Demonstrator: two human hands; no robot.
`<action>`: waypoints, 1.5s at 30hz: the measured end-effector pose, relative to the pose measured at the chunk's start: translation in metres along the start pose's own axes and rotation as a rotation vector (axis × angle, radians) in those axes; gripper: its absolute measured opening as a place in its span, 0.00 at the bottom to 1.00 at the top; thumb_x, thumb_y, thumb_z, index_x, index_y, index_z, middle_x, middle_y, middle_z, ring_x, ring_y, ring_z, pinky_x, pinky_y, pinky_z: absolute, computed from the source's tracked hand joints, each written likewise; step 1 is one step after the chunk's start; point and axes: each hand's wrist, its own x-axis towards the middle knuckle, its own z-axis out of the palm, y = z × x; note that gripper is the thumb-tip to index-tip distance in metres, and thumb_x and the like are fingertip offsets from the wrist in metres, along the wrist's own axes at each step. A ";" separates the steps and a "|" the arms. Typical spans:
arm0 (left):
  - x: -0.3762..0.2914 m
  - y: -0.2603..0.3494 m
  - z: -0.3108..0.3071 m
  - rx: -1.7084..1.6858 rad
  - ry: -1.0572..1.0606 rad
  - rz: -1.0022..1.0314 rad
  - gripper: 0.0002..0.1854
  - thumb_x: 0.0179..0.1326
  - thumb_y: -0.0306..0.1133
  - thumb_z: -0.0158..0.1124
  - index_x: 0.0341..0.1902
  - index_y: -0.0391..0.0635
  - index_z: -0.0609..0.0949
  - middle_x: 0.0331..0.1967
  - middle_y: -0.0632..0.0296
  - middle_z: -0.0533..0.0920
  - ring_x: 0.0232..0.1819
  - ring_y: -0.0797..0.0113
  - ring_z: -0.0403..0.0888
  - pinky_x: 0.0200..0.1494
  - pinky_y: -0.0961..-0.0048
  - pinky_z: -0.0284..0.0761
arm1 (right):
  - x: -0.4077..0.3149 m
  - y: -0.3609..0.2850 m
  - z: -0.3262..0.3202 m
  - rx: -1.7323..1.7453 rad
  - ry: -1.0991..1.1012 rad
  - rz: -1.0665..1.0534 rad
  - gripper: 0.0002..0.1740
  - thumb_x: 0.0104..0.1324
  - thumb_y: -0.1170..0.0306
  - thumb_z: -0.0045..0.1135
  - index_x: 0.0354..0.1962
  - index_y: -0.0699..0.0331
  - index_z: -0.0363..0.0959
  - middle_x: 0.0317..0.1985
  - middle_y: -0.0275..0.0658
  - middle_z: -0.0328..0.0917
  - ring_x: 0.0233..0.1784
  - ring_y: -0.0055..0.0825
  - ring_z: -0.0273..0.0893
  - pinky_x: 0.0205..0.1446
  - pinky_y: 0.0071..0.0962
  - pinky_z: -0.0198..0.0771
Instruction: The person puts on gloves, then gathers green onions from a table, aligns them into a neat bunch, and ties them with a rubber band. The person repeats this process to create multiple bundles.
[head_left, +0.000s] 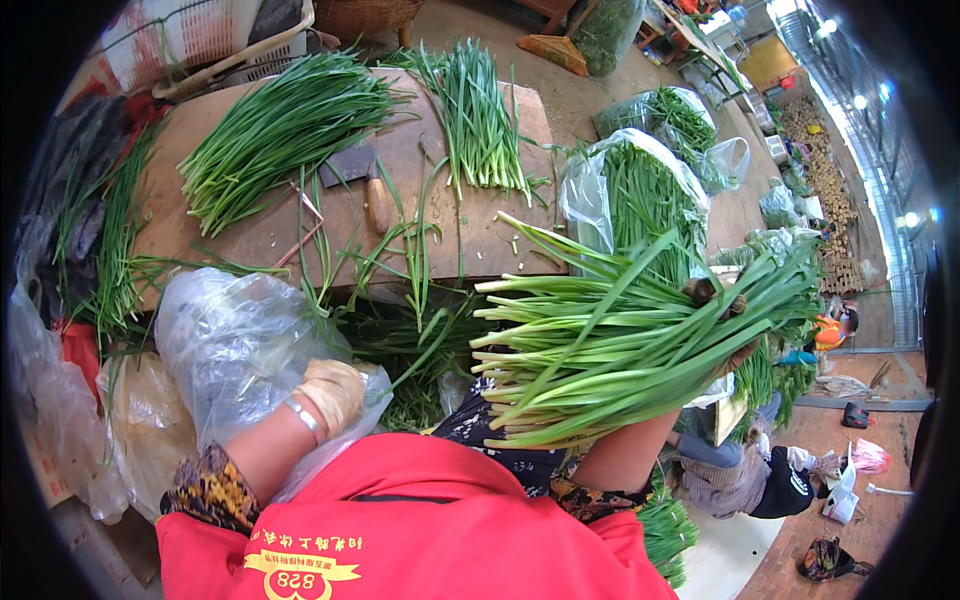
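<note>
My right hand (720, 296) grips a thick bunch of green garlic chives (585, 337), pale cut ends pointing left; most of the hand is hidden by the leaves. My left hand (334, 390), in a pale glove with a metal bangle at the wrist, rests against a clear plastic bag (247, 337); its fingers are hidden. Before me is a wooden board (420, 247) bearing a large chive pile (285, 135) and a smaller chive bundle (480, 112). Between them lies a cleaver (375, 199) with a wooden handle, dark blade towards the back.
Loose leaves hang over the board's near edge. Right of it stands an open plastic bag (592, 199) packed with chives. White plastic baskets (180, 37) stand back left. Another person (735, 472) sits at lower right; one in orange (829, 330) is farther off.
</note>
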 end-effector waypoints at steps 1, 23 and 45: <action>-0.010 -0.001 -0.006 -0.167 0.170 -0.010 0.19 0.57 0.46 0.67 0.36 0.40 0.86 0.34 0.47 0.85 0.36 0.50 0.85 0.34 0.59 0.79 | 0.002 -0.006 -0.004 -0.094 -0.013 -0.031 0.32 0.67 0.55 0.59 0.63 0.60 0.64 0.42 0.33 0.80 0.46 0.27 0.77 0.57 0.38 0.64; -0.006 -0.012 0.008 -2.625 -0.401 0.673 0.46 0.54 0.67 0.66 0.65 0.42 0.74 0.59 0.54 0.80 0.59 0.60 0.80 0.64 0.59 0.75 | -0.055 0.247 0.005 0.257 0.331 1.045 0.41 0.67 0.37 0.49 0.66 0.58 0.66 0.65 0.41 0.71 0.62 0.37 0.73 0.66 0.42 0.70; -0.021 -0.011 -0.023 -2.577 0.071 0.411 0.23 0.59 0.24 0.64 0.59 0.36 0.74 0.47 0.52 0.84 0.44 0.60 0.86 0.47 0.61 0.86 | -0.150 0.186 0.055 0.245 0.581 1.110 0.21 0.67 0.66 0.55 0.53 0.71 0.72 0.48 0.45 0.82 0.50 0.37 0.82 0.59 0.39 0.76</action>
